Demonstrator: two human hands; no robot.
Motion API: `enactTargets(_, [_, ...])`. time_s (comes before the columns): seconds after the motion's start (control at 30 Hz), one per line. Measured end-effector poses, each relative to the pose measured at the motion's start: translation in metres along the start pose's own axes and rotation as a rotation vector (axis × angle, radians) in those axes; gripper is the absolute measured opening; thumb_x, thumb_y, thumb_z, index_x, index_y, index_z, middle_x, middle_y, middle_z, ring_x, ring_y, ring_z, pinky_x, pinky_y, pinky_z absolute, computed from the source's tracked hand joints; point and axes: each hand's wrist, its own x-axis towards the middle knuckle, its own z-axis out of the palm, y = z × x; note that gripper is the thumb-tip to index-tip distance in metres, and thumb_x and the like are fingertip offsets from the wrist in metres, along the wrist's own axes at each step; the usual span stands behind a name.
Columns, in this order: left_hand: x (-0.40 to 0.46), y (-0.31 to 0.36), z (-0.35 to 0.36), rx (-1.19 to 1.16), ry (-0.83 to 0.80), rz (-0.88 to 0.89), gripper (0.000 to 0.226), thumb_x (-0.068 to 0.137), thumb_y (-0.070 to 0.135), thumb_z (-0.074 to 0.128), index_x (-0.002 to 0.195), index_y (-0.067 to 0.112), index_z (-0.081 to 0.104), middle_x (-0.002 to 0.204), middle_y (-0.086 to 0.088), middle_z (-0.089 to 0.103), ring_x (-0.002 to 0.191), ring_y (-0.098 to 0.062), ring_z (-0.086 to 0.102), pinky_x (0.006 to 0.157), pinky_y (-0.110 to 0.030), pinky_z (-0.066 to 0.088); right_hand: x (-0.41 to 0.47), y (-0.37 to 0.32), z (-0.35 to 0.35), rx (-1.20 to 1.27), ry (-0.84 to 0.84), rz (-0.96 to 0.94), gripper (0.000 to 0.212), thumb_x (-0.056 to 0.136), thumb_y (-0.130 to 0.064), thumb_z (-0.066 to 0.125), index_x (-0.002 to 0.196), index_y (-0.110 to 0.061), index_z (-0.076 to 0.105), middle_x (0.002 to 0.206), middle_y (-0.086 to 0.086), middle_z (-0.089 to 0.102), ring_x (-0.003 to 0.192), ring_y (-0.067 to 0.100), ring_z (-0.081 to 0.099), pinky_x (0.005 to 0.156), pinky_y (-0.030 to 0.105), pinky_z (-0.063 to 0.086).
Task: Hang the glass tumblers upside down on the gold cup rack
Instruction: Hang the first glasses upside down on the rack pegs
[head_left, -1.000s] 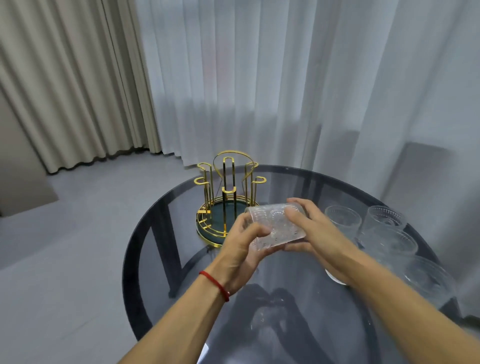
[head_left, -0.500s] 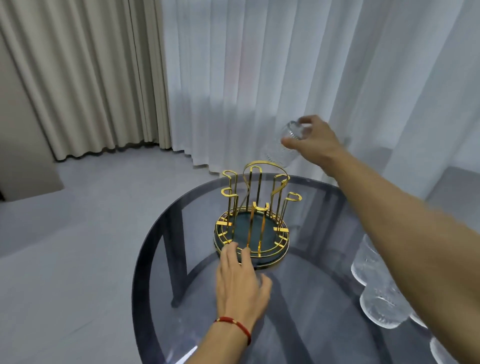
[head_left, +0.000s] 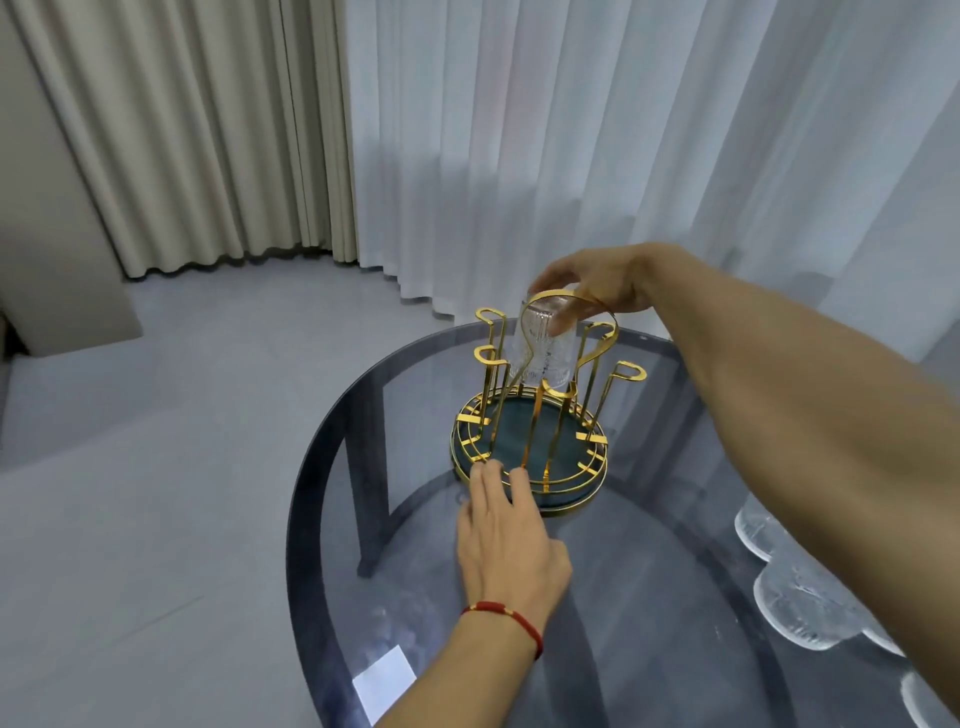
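The gold cup rack (head_left: 597, 470) with a dark green round base stands on the round glass table (head_left: 649, 597). My right hand (head_left: 597, 288) reaches over the rack's far side and grips the base of a clear textured tumbler (head_left: 545, 345), held upside down over a far peg behind the gold handle loop. My left hand (head_left: 506, 540) lies flat on the table, fingers apart, fingertips touching the rack's front rim. Several more tumblers (head_left: 800, 603) stand at the table's right edge, partly hidden under my right forearm.
White sheer curtains (head_left: 623, 156) hang just behind the table and beige drapes (head_left: 197, 130) to the left. Grey floor lies to the left of the table's edge. A bright reflection (head_left: 384, 680) shows on the glass near the front.
My right hand has come down from curtain height, lowering the upside-down tumbler onto the rack's far side. My left hand let go of the tumbler earlier and stays at the rack's rim.
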Motion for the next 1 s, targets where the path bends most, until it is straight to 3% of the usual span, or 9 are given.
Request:
enactTargets(0.27, [-0.002, 0.0, 0.001, 0.012, 0.007, -0.005, 0.062, 0.081, 0.025, 0.065, 0.136, 0.017, 0.038, 0.152, -0.01, 0.028, 0.145, -0.03, 0.026, 0.112, -0.043, 0.039, -0.003, 0.0, 0.0, 0.073, -0.048, 0.041, 0.062, 0.088, 0.007, 0.072, 0.142, -0.02, 0.057, 0.142, 0.005, 0.056, 0.129, 0.031, 0.052, 0.112, 0.048, 0.048])
enactTargets(0.37, [-0.003, 0.0, 0.0, 0.045, 0.042, 0.027, 0.059, 0.08, 0.027, 0.062, 0.134, 0.017, 0.039, 0.149, -0.01, 0.031, 0.143, -0.03, 0.027, 0.112, -0.043, 0.037, -0.017, 0.01, 0.002, 0.142, 0.113, 0.031, 0.05, 0.096, 0.002, 0.063, 0.141, -0.019, 0.058, 0.134, 0.011, 0.064, 0.12, 0.029, 0.061, 0.104, 0.047, 0.053])
enactTargets(0.53, [-0.007, 0.002, -0.005, 0.08, 0.041, 0.05, 0.057, 0.083, 0.029, 0.06, 0.135, 0.015, 0.04, 0.148, -0.009, 0.032, 0.145, -0.028, 0.024, 0.114, -0.044, 0.034, -0.082, 0.035, -0.003, 0.037, 0.393, 0.038, 0.029, 0.094, -0.011, 0.065, 0.123, -0.016, 0.07, 0.109, 0.009, 0.074, 0.1, 0.02, 0.071, 0.092, 0.039, 0.059])
enactTargets(0.67, [-0.016, 0.016, -0.013, 0.146, 0.057, 0.036, 0.059, 0.086, 0.029, 0.058, 0.14, 0.012, 0.042, 0.149, -0.011, 0.04, 0.146, -0.03, 0.023, 0.113, -0.048, 0.036, -0.166, 0.065, 0.02, -0.234, 0.549, 0.032, 0.026, 0.088, -0.014, 0.06, 0.107, -0.02, 0.076, 0.082, -0.004, 0.072, 0.091, 0.022, 0.07, 0.085, 0.033, 0.054])
enactTargets(0.8, [-0.029, 0.041, -0.012, -0.025, 0.148, 0.232, 0.048, 0.085, 0.022, 0.061, 0.132, 0.013, 0.054, 0.133, -0.006, 0.055, 0.135, -0.026, 0.036, 0.108, -0.039, 0.04, -0.244, 0.108, 0.072, -0.309, 0.602, 0.154, 0.028, 0.087, -0.025, 0.06, 0.11, -0.02, 0.074, 0.094, -0.005, 0.071, 0.095, 0.024, 0.068, 0.087, 0.037, 0.054])
enactTargets(0.9, [-0.044, 0.06, -0.006, -0.204, 0.12, 0.369, 0.034, 0.082, 0.012, 0.065, 0.116, 0.013, 0.064, 0.115, -0.002, 0.06, 0.121, -0.02, 0.043, 0.1, -0.027, 0.038, -0.28, 0.134, 0.115, -0.483, 0.647, 0.368, 0.056, 0.085, -0.058, 0.055, 0.125, -0.019, 0.063, 0.123, 0.008, 0.068, 0.117, 0.032, 0.059, 0.1, 0.048, 0.048])
enactTargets(1.0, [-0.053, 0.073, -0.001, -0.273, 0.085, 0.396, 0.027, 0.081, 0.011, 0.066, 0.108, 0.016, 0.068, 0.111, 0.002, 0.063, 0.118, -0.017, 0.044, 0.098, -0.019, 0.027, -0.29, 0.147, 0.141, -0.667, 0.461, 0.548, 0.098, 0.074, -0.086, 0.048, 0.142, -0.016, 0.045, 0.139, 0.015, 0.058, 0.136, 0.038, 0.044, 0.113, 0.061, 0.029])
